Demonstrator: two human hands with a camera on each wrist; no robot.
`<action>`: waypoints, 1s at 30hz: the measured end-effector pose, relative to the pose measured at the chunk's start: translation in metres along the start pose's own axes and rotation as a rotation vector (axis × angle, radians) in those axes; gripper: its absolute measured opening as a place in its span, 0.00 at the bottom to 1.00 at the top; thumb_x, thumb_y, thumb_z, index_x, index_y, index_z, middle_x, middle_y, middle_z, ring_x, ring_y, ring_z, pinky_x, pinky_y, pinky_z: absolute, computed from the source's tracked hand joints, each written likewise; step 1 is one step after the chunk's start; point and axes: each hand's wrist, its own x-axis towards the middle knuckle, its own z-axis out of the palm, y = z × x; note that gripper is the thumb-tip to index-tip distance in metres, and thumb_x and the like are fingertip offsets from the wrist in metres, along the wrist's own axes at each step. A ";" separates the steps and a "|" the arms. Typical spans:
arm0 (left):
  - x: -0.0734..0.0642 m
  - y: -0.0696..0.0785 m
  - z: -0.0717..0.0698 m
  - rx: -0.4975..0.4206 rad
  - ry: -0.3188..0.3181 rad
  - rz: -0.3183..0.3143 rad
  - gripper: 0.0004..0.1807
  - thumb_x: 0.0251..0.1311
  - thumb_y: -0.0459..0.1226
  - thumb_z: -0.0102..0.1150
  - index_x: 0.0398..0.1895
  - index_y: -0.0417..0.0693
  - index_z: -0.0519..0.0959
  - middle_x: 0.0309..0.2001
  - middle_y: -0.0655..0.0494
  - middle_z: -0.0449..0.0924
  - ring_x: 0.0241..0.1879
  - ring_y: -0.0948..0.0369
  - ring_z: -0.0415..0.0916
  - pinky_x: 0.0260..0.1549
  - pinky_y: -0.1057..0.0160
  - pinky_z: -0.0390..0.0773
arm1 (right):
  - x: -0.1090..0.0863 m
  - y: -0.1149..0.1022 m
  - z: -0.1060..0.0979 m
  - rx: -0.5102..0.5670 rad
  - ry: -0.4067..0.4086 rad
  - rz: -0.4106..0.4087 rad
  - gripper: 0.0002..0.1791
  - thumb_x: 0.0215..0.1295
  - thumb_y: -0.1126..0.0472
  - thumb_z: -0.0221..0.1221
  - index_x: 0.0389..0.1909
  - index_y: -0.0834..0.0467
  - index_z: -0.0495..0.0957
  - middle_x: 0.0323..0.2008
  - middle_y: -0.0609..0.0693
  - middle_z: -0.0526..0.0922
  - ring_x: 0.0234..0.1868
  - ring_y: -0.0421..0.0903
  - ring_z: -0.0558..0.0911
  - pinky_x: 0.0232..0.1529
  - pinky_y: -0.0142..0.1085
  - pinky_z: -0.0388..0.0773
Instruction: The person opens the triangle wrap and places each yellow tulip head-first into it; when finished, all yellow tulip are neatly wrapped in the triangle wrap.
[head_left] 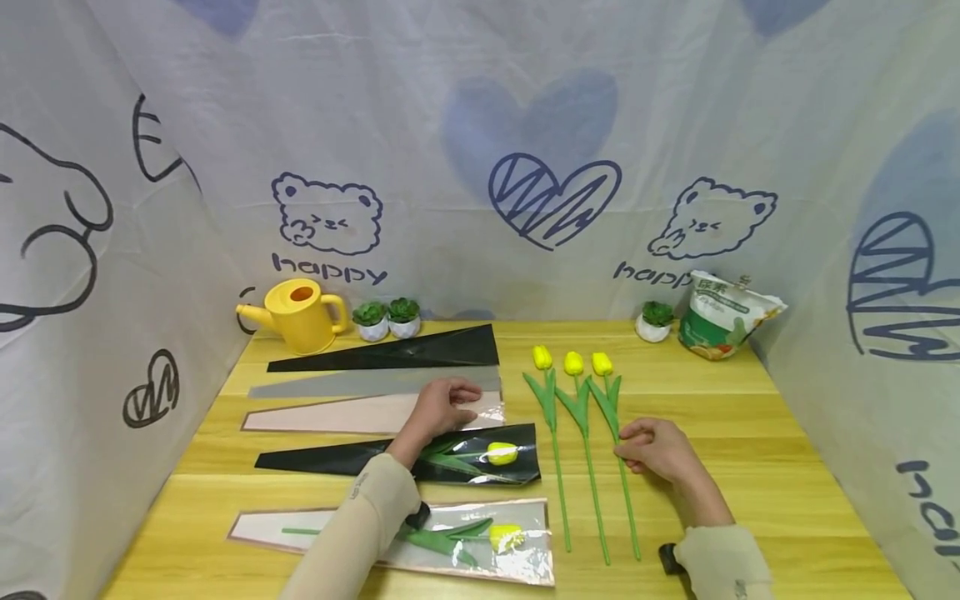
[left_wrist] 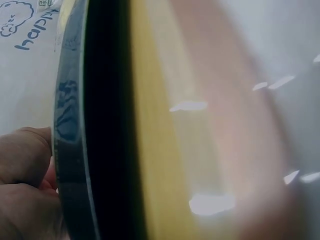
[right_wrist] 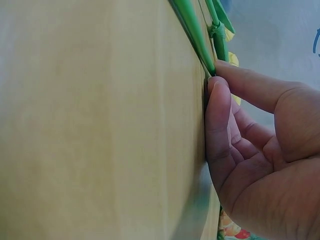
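Note:
My right hand (head_left: 656, 448) pinches the green stem of the rightmost yellow tulip (head_left: 602, 364), which lies on the table. In the right wrist view its thumb and forefinger meet at the tulip's stem (right_wrist: 192, 35). Two more tulips, a middle one (head_left: 573, 363) and a left one (head_left: 542, 358), lie beside it, heads away from me. My left hand (head_left: 444, 407) is over the wide end of a pale pink flower sleeve (head_left: 330, 413), thumb and fingers apart. Above that sleeve lie a grey sleeve (head_left: 360, 383) and a black sleeve (head_left: 405, 352).
Under my left forearm, a black sleeve (head_left: 315, 461) and a clear-fronted, pink-edged sleeve (head_left: 528, 562) each hold a yellow tulip. Along the back stand a yellow watering can (head_left: 303, 321), small potted succulents (head_left: 371, 321), another succulent (head_left: 654, 321) and a green-white bag (head_left: 720, 315).

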 end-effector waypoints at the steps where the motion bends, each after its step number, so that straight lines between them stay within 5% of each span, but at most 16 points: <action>1: 0.000 0.000 0.000 -0.009 -0.002 -0.003 0.19 0.58 0.28 0.74 0.53 0.45 0.87 0.49 0.51 0.90 0.49 0.52 0.85 0.53 0.51 0.83 | 0.000 0.000 0.000 -0.001 -0.001 -0.001 0.17 0.64 0.70 0.68 0.51 0.72 0.78 0.31 0.55 0.85 0.28 0.45 0.84 0.30 0.36 0.85; 4: 0.000 0.001 0.000 -0.004 0.002 0.002 0.18 0.59 0.28 0.73 0.53 0.44 0.87 0.48 0.50 0.90 0.49 0.51 0.87 0.52 0.51 0.84 | 0.000 0.000 0.000 0.005 -0.001 0.002 0.17 0.64 0.70 0.68 0.51 0.72 0.78 0.31 0.55 0.85 0.28 0.45 0.84 0.30 0.36 0.85; 11: 0.002 0.007 0.004 0.163 0.046 0.063 0.19 0.61 0.31 0.72 0.56 0.45 0.87 0.43 0.50 0.91 0.44 0.53 0.89 0.52 0.50 0.84 | 0.001 -0.001 -0.002 0.003 -0.006 -0.004 0.18 0.65 0.70 0.68 0.52 0.74 0.77 0.31 0.55 0.85 0.28 0.45 0.84 0.30 0.37 0.85; 18: 0.000 0.007 0.005 0.089 0.048 0.060 0.21 0.60 0.28 0.72 0.57 0.39 0.85 0.38 0.48 0.92 0.40 0.53 0.90 0.51 0.48 0.84 | -0.001 -0.001 -0.001 0.004 -0.008 0.003 0.18 0.65 0.70 0.68 0.52 0.73 0.77 0.31 0.55 0.85 0.28 0.45 0.84 0.30 0.36 0.85; 30: 0.002 0.004 0.004 0.166 0.049 0.098 0.03 0.63 0.32 0.71 0.38 0.47 0.91 0.33 0.55 0.89 0.33 0.62 0.82 0.39 0.59 0.82 | -0.001 -0.001 -0.001 0.005 -0.009 -0.002 0.18 0.66 0.69 0.67 0.52 0.74 0.77 0.31 0.55 0.85 0.28 0.45 0.84 0.30 0.37 0.85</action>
